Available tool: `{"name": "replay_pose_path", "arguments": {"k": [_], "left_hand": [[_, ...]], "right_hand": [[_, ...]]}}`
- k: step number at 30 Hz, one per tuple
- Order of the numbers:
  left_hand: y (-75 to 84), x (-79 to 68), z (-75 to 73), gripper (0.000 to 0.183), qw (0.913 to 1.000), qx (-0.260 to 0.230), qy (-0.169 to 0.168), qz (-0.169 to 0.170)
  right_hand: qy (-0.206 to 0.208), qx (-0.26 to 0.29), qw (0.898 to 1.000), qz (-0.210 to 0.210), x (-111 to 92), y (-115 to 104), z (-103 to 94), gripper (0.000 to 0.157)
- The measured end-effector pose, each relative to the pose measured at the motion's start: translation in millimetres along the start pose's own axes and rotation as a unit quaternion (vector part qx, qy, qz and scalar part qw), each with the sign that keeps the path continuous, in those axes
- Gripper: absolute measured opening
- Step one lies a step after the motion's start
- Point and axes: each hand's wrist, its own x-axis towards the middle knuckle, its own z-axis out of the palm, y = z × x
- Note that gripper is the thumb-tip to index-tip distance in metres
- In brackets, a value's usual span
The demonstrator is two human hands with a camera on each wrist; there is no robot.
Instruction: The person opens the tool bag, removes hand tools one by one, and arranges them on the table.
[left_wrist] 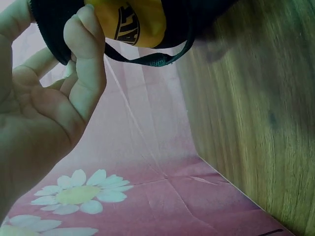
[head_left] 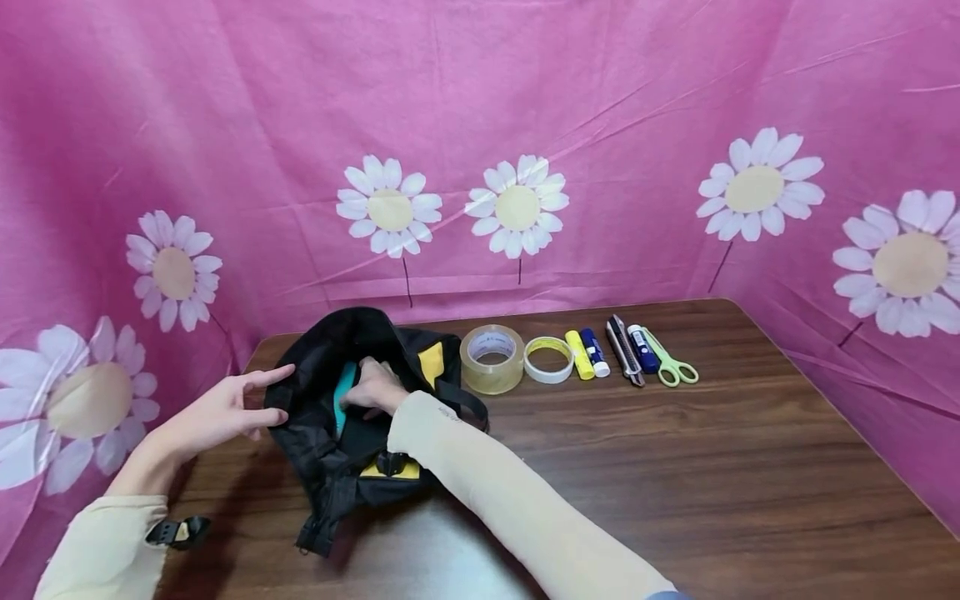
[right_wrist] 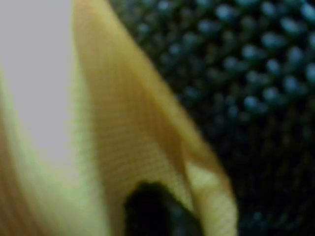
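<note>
A black tool bag (head_left: 322,467) with yellow patches stands open on the left part of the table. My left hand (head_left: 213,414) pinches its left rim between thumb and fingers; in the left wrist view, the fingers (left_wrist: 88,34) lie against the black edge beside a yellow panel with dark letters. Inside the bag, my right hand (head_left: 375,387) reaches down next to a long teal object (head_left: 344,392), touching its side. Part of the fingers is hidden, so their hold is unclear. The right wrist view shows only a blurred cream sleeve (right_wrist: 128,113) against dark woven fabric.
Right of the bag stand a clear tape roll (head_left: 493,377), a white tape roll (head_left: 549,372), a yellow stick (head_left: 580,356), two blue glue sticks (head_left: 592,350), a box cutter (head_left: 624,350) and green scissors (head_left: 671,364). A pink flowered cloth (head_left: 600,75) hangs behind the wooden table (head_left: 712,475).
</note>
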Motion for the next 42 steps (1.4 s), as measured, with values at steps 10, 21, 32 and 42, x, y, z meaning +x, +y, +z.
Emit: {"name": "replay_pose_path", "arguments": {"k": [10,21,32,42], "left_hand": [[2.5,2.2,-2.9,0.07,1.0,-0.001,0.006,0.006],[4.4,-0.6,0.2,0.073,1.0,-0.003,-0.004,-0.006],[-7.7,-9.5,4.0,0.073,0.9997,-0.023,-0.002,0.008],[-10.3,-3.7,1.3,0.073,0.9996,-0.03,0.0,0.002]], "right_hand": [[0.05,-0.133,0.989,0.033,-3.4,-15.1,5.8,0.07],[0.083,-0.195,0.977,0.023,-11.2,-17.1,16.8,0.072],[0.096,-0.17,0.98,0.024,-14.2,-15.1,13.4,0.057],[0.039,-0.066,0.995,0.06,-6.8,-14.7,1.2,0.035]]}}
